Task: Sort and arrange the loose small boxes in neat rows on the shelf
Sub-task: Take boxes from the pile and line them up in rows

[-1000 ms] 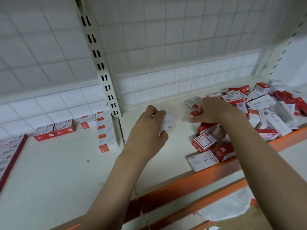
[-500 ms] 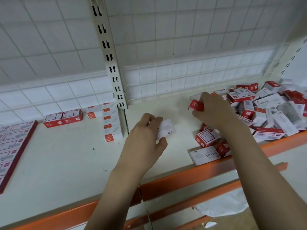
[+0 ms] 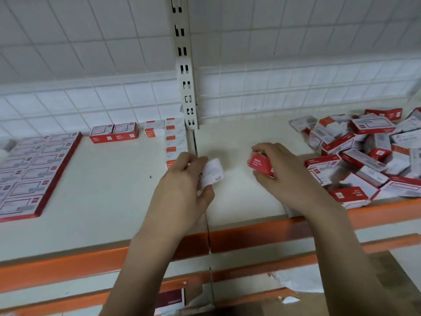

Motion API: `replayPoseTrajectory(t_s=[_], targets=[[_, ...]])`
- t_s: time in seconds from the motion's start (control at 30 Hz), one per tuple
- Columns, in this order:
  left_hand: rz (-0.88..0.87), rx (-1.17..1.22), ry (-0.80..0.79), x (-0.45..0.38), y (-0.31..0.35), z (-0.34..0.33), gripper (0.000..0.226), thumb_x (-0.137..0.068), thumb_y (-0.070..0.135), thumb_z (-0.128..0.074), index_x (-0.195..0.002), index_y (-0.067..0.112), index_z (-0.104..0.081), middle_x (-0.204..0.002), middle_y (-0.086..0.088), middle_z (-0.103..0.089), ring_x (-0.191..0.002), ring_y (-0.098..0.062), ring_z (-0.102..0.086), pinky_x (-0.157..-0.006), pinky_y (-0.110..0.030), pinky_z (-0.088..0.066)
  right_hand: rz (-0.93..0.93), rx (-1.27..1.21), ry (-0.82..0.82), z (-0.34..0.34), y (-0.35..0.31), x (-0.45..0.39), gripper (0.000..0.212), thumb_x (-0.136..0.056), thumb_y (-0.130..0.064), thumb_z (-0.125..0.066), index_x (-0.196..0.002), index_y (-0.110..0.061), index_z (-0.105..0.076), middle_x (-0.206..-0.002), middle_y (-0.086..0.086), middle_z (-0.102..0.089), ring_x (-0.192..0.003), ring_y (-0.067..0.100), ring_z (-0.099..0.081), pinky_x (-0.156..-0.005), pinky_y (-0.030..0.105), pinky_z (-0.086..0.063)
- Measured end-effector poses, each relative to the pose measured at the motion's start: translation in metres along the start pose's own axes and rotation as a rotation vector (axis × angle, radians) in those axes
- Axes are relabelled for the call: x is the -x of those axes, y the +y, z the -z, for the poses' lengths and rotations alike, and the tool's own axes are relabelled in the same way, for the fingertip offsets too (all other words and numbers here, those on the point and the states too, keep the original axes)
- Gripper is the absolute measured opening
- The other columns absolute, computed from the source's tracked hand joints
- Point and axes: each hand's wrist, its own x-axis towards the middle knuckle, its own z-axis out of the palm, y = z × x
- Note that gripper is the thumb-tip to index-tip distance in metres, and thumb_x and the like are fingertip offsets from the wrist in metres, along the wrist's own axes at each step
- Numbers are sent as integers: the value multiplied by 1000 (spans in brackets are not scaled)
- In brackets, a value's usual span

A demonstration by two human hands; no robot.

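Observation:
My left hand [image 3: 182,185] grips a small white box [image 3: 213,172] just above the white shelf [image 3: 102,201], near the shelf's centre seam. My right hand [image 3: 284,176] holds a small red box [image 3: 259,164] a little to the right of it. A loose heap of red and white small boxes [image 3: 364,153] lies on the right part of the shelf. A column of small boxes [image 3: 175,140] runs forward beside the upright post, its near end hidden behind my left hand. Two red boxes [image 3: 115,133] and another small box [image 3: 153,130] stand along the back.
A flat block of boxes with a red edge [image 3: 34,174] covers the far left of the shelf. A slotted metal upright [image 3: 184,65] and wire-grid back panel rise behind. The orange front rail [image 3: 250,236] edges the shelf, with lower orange rails and white paper [image 3: 300,281] below.
My right hand has lifted a red box out of the heap and carried it left toward the middle. My left hand keeps its white box. The view has swung to the left.

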Motion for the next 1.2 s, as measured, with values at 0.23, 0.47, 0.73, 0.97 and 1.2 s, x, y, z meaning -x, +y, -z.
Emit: replayPoseTrajectory(t_s=[0.23,0.47,0.73,0.97,1.2], targets=[[15,-3,48,14,-38,32,46,-68,17,-63,-114,9,-62,-100,-7,-58,-82,-27,-61,-69,-24,-46,-13,-44,-95,-27,-42,-1,62,-89,-17,-53,-142,-21,-22,-131,0,-31,-124,13,-29,-90,14,-23],[-29,9,73,36,-100,81,47,-71,13,-65,-117,6,-60,-103,-8,-59,-85,-25,-60,-73,-23,-42,29,-38,-63,-66,-115,-10,67,-91,-20,-54,-147,-14,-16,-123,1,-28,-113,7,-25,-90,9,-18],[-33,17,88,64,-179,134,45,-72,15,-63,-116,7,-60,-100,-8,-60,-84,-24,-59,-71,-24,-40,79,-27,37,-110,-192,-23,59,-68,-20,-81,-122,-19,-56,-106,-6,-49,-99,8,-46,-83,8,-31],[-37,66,103,77,-219,153,46,-72,9,-70,-117,9,-61,-104,-6,-61,-88,-23,-60,-74,-24,-39,103,-28,-12,-126,-227,-20,61,-69,-33,-79,-125,-24,-55,-102,-10,-55,-95,-2,-43,-84,1,-27],[-27,98,123,78,-233,155,48,-75,11,-69,-122,11,-58,-111,-5,-63,-95,-23,-60,-77,-22,-39,76,42,-25,-133,-237,-24,54,-74,-14,-76,-124,-20,-55,-111,-5,-56,-102,9,-45,-85,-1,-25]])
